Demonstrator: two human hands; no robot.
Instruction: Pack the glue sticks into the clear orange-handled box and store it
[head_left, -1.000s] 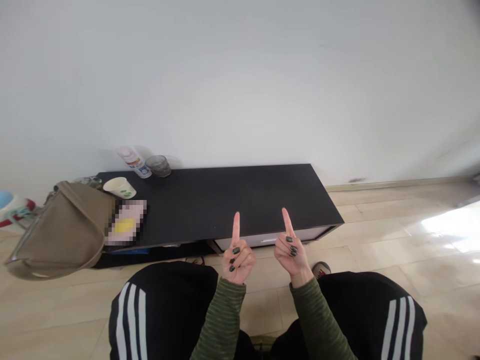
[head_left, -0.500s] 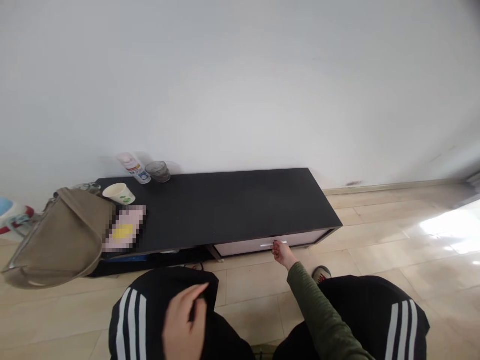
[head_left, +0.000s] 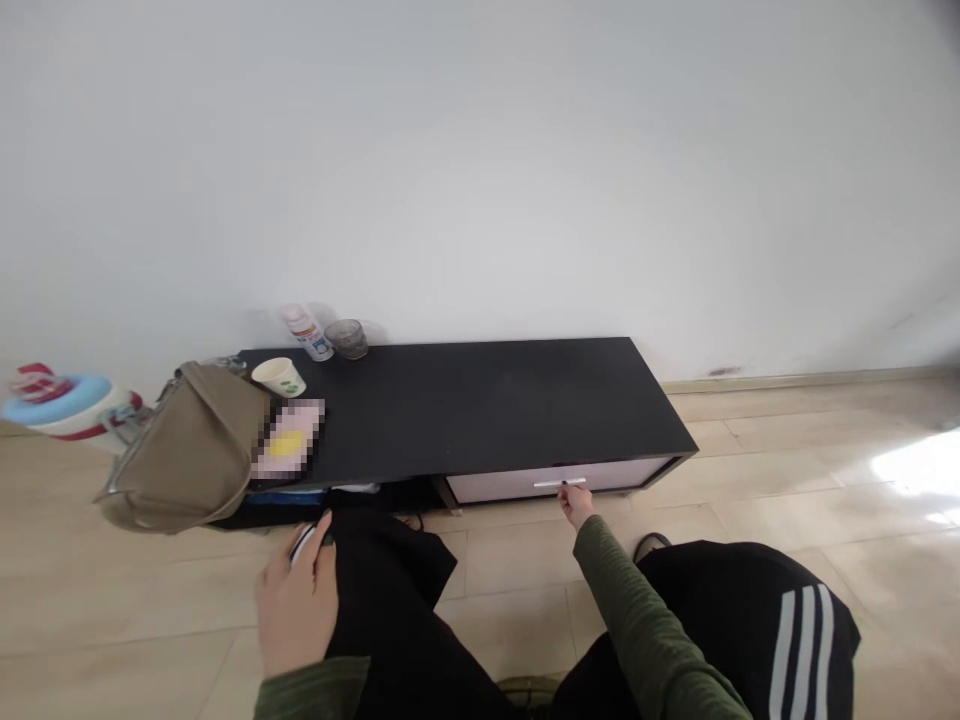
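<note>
My right hand (head_left: 576, 504) is closed on the silver drawer handle (head_left: 550, 485), its fingers curled around it. The handle sits on a pale pinkish drawer front (head_left: 495, 484) in a low black cabinet (head_left: 495, 405). The drawer front looks flush with the cabinet. Over at the left, my left hand (head_left: 298, 605) lies on my bent left knee in black trousers, thumb apart from the fingers. A bit of white stripe shows between those fingers. Nothing is seen held in it.
On the cabinet's left end are a brown bag (head_left: 191, 450), a paper cup (head_left: 279, 378), a spray can (head_left: 307, 333), a glass (head_left: 347, 340) and a blurred-out pink packet (head_left: 289, 440). A blue-and-white container (head_left: 75, 410) stands beyond the bag. Behind is a white wall (head_left: 480, 180).
My left hand has moved left and forward onto my left knee. My right hand stays at the drawer handle. The view has shifted, with more of the container showing on the left.
</note>
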